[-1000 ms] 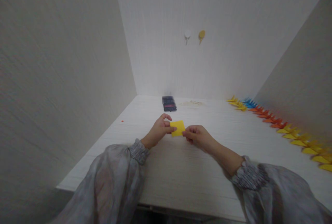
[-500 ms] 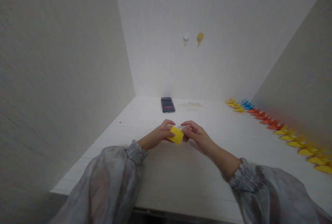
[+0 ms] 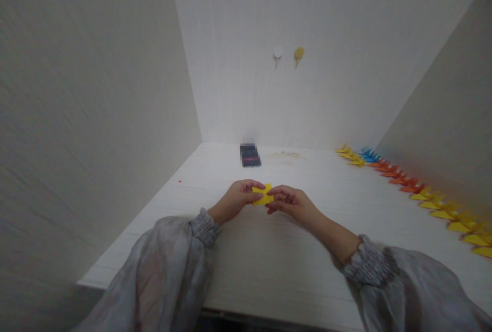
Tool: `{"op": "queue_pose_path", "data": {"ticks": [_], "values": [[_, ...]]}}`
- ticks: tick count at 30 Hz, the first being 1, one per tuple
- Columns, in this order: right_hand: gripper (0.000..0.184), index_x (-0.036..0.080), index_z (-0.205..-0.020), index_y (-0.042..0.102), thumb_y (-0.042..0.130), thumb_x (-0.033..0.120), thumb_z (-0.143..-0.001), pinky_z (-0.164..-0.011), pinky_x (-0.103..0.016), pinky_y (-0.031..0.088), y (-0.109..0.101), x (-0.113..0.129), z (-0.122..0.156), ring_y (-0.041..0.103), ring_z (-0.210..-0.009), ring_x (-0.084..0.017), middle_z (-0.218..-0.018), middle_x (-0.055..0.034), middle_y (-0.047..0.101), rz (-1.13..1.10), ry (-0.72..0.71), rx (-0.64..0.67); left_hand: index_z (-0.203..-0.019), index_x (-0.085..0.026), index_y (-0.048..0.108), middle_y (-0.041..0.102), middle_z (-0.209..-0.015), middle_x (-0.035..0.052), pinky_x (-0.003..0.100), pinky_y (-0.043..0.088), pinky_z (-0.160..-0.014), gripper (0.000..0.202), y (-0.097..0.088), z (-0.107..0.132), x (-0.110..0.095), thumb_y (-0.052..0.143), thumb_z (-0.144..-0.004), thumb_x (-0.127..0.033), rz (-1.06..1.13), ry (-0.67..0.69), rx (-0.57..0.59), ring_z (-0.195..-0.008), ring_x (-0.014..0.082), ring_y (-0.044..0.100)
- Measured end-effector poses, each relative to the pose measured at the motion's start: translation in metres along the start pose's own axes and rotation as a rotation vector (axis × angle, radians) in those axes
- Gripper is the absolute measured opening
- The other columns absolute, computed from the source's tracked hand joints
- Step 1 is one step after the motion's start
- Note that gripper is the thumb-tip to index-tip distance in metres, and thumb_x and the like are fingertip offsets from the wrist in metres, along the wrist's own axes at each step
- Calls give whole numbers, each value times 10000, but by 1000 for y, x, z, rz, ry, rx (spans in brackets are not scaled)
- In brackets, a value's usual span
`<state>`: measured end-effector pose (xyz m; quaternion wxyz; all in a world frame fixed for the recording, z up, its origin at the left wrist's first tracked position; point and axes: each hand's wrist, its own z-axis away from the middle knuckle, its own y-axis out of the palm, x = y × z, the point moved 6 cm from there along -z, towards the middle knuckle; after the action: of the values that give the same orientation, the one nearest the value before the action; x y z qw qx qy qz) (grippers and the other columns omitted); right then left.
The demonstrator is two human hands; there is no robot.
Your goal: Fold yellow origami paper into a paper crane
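Observation:
A small folded piece of yellow paper [image 3: 262, 201] is held up between my two hands, over the middle of the white table [image 3: 284, 265]. My left hand [image 3: 243, 196] pinches its left side, thumb in front and fingers along the upper edge. At the right edge, my right hand [image 3: 289, 201] grips the paper between thumb and fingers. The fingertips cover parts of both sides, so the exact folds cannot be made out.
Along the right wall runs a row of folded paper cranes: yellow ones [image 3: 438, 204], orange ones [image 3: 395, 172] and blue ones [image 3: 369, 155]. A blurred dark phone [image 3: 250, 156] lies at the back. Two hooks, one white [image 3: 277, 53] and one yellow [image 3: 299, 54], are on the back wall.
The yellow paper has turned from a tilted position to lie more level. My right fingers have closed in over its right side, and my left fingers have come down onto its top edge.

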<state>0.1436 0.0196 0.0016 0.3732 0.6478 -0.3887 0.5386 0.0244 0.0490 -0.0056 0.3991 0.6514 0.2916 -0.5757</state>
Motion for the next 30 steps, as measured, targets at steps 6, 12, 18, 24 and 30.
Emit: {"op": "queue_pose_path", "data": {"ticks": [6, 12, 18, 24, 30], "values": [[236, 167, -771, 587, 695, 220, -569, -542, -242, 447, -12, -5, -1, 568, -525, -94, -574, 37, 577, 93, 19, -47, -946, -116, 553, 625, -831, 50, 250, 440, -646, 389, 7, 5, 0, 660, -573, -120, 33, -54, 89, -687, 109, 583], [151, 175, -691, 637, 694, 260, -580, -591, -252, 428, -21, 0, -2, 540, -632, -105, -703, -3, 575, 319, -104, -96, -964, -137, 548, 610, -914, 56, 295, 452, -728, 418, 9, 6, 4, 660, -564, -88, 64, -97, 174, -796, 130, 580], [109, 190, -628, 647, 659, 298, -625, -652, -285, 443, -26, 0, -5, 542, -704, -132, -789, -31, 569, 381, -190, -147, -956, -138, 567, 607, -912, 62, 328, 444, -764, 436, 12, 7, 6, 664, -539, -58, 46, -117, 197, -798, 129, 571], [75, 207, -683, 655, 624, 273, -668, -738, -298, 435, -21, 8, -3, 539, -794, -140, -878, -41, 562, 387, -233, -100, -950, -132, 565, 616, -896, 55, 319, 439, -769, 421, 11, 8, 2, 635, -547, -34, 86, -134, 148, -788, 127, 577], [78, 208, -677, 661, 649, 269, -630, -725, -290, 439, -19, -3, -3, 540, -811, -141, -928, -37, 540, 305, -102, -35, -945, -115, 562, 627, -844, 58, 309, 453, -725, 418, 6, 5, 7, 613, -539, -27, 29, -151, 105, -743, 129, 588]]}}
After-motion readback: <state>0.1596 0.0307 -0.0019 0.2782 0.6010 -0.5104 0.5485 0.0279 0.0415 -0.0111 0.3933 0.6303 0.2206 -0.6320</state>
